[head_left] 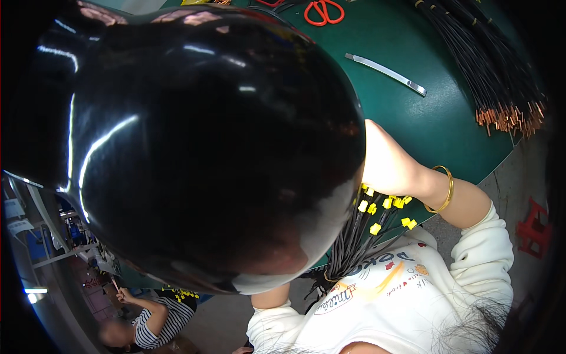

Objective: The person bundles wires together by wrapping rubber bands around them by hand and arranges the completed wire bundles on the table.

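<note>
A big glossy black rounded object (224, 130), perhaps a lamp shade, covers most of the middle and left and hides the work behind it. My right hand (389, 162), brightly lit, reaches in from the right with a gold bangle (449, 192) on the wrist. Its fingers disappear behind the black object. Just below that hand hangs a bundle of black cables (348, 245) with yellow connectors (375, 228) on their ends, close to my body. Only a bit of my left forearm (272, 296) shows under the black object; the left hand itself is hidden.
On the green table (407, 35) lie silver tweezers (386, 74), red-handled scissors (324, 12) and, at the far right, a thick bundle of black wires (471, 53) with copper-coloured ends. A red stool (535, 229) stands at right. Another person in a striped shirt (168, 321) works at lower left.
</note>
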Available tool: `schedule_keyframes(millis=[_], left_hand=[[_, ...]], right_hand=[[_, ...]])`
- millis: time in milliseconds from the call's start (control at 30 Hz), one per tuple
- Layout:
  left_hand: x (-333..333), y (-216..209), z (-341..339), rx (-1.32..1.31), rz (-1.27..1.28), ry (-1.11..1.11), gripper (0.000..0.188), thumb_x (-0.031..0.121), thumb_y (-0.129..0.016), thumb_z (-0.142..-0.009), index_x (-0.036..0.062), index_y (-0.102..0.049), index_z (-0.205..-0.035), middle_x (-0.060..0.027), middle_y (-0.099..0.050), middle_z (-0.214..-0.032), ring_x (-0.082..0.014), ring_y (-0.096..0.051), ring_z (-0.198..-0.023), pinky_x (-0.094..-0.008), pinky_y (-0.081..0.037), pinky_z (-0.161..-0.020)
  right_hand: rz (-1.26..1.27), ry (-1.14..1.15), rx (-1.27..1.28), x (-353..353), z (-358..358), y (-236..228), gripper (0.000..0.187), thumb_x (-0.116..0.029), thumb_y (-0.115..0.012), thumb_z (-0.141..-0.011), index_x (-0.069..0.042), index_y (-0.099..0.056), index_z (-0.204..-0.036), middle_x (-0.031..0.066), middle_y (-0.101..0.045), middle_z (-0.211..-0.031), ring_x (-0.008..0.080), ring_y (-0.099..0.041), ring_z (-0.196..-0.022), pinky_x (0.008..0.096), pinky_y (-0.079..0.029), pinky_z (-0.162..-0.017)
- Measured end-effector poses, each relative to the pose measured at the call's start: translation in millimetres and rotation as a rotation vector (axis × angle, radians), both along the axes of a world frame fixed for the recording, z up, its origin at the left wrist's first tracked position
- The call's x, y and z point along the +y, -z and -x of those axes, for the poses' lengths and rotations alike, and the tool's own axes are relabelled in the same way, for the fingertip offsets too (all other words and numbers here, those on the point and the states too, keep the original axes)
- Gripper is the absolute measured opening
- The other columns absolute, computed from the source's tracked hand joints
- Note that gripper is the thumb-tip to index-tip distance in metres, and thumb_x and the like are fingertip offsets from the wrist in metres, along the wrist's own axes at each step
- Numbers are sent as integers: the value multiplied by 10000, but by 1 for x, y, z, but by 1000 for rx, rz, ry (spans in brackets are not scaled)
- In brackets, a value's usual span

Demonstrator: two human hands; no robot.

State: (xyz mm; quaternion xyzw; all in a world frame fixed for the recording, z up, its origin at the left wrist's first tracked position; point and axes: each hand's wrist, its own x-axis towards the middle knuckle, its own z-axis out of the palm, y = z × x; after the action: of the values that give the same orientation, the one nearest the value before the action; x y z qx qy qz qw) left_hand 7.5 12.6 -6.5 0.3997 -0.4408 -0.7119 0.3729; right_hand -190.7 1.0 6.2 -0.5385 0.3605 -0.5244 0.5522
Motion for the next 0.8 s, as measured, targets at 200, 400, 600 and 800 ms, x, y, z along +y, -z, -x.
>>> schedule_keyframes(millis=[200, 400, 600, 800], left_hand=[[0, -3, -3, -80, 109, 55, 153, 32, -485, -807, -91, -565, -759, -151, -549, -748, -195, -550, -650, -282, -462, -595], [0, -6, -1, 22, 97, 93, 201, 47, -444, -829, -97, -552, -740, -157, -540, -739, -195, -526, -635, -274, -432, -591], [3, -6, 8, -222, 341, 115, 173, 84, -453, -844, -35, -522, -740, -62, -485, -672, -104, -403, -564, -207, -322, -558], [13, -6, -2, -325, 173, 254, 133, 94, -453, -856, -17, -525, -871, -6, -478, -739, -58, -392, -656, -194, -318, -587]], right_hand=[[-14, -45, -5, -6, -2, 1, 184, -164, -619, -759, 11, -562, -767, 44, -566, -689, 72, -494, -621, 223, -401, -566], [-16, -71, 4, -7, 0, 1, 188, -166, -620, -758, 12, -562, -762, 44, -565, -684, 71, -491, -614, 222, -399, -559], [-3, -117, 24, -6, -3, 0, 191, -168, -621, -757, 14, -561, -758, 43, -563, -679, 70, -489, -607, 222, -397, -552], [22, -191, 57, -1, -5, -4, 195, -170, -621, -756, 15, -561, -753, 43, -562, -673, 69, -486, -601, 221, -396, -545]])
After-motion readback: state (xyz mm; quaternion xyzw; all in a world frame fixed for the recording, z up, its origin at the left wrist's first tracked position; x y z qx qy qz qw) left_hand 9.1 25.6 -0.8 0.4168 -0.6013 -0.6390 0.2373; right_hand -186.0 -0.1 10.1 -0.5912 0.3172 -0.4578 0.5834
